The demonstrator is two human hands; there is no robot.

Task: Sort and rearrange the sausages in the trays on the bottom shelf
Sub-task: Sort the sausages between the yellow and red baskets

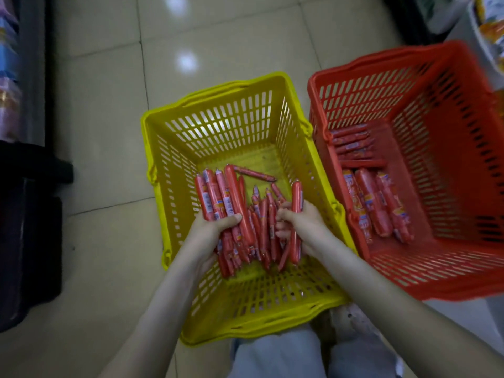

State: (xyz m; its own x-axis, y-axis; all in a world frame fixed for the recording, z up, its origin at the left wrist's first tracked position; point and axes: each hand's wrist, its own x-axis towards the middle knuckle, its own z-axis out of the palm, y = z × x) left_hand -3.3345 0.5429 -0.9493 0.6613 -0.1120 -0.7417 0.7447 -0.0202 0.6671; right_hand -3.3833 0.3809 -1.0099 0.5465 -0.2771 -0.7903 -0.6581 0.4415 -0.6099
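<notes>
Now, left fingers (231, 218) round sausage bundle (215, 197), right fingers (283, 211) round single sausage (296, 197)

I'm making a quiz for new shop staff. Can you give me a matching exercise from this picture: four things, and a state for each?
1 left hand
2 right hand
3 yellow basket
4 red basket

A holds one thick sausage
B both hands reach into it
C grips several thick sausages
D no hand in it

Pairs: 1-C, 2-A, 3-B, 4-D
</notes>
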